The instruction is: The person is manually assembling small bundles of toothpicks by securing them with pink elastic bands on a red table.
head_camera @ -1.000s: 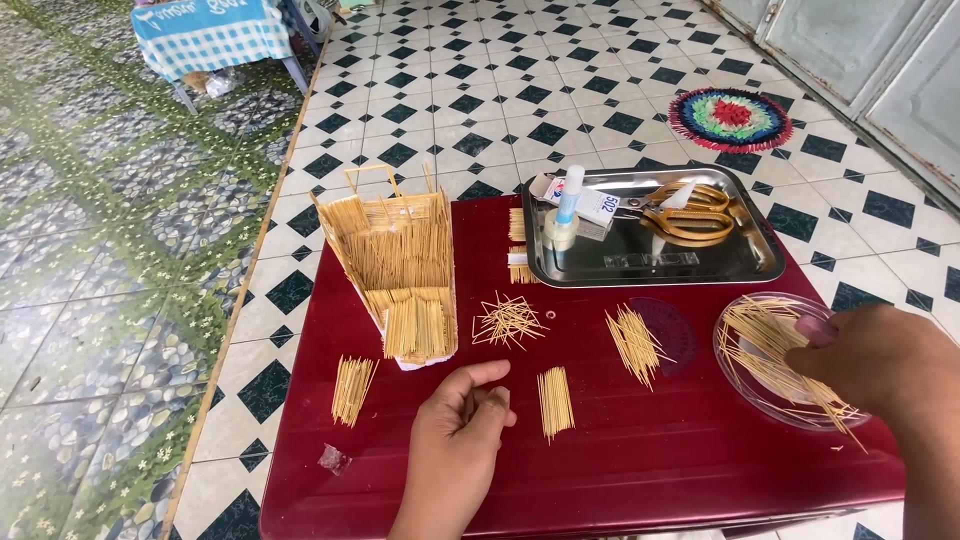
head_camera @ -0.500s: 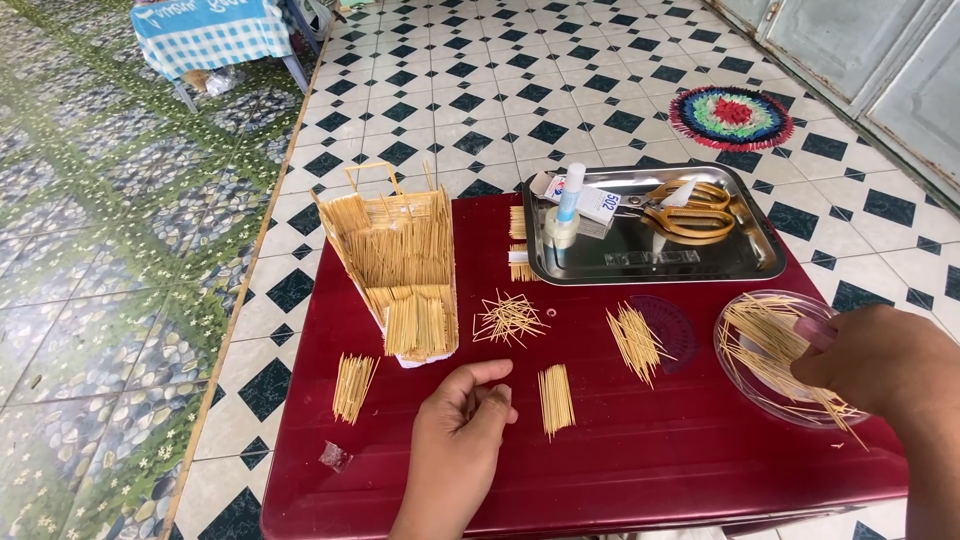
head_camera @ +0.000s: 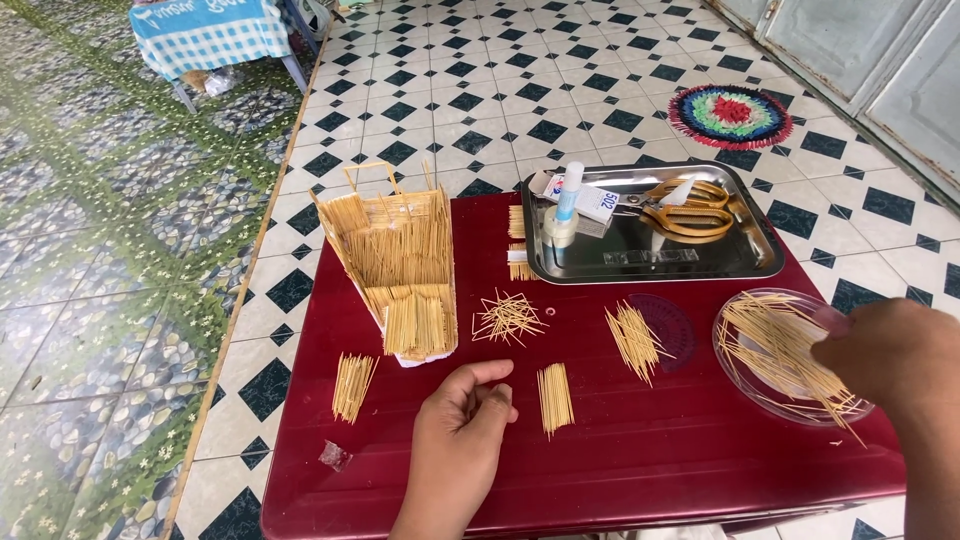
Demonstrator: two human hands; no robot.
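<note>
Left hand (head_camera: 462, 425) is resting on the dark red glossy surface (head_camera: 620, 470), fingers loosely curled and holding nothing, just beside a small aligned bundle of thin pale wooden sticks (head_camera: 554, 397). Right hand (head_camera: 890, 355) is reaching over the clear round plastic dish of loose sticks (head_camera: 775, 350); its grip can't be made out. The sticks look very light, stiff but snappable and prone to rolling, so pinching a bundle mid-length seems best.
</note>
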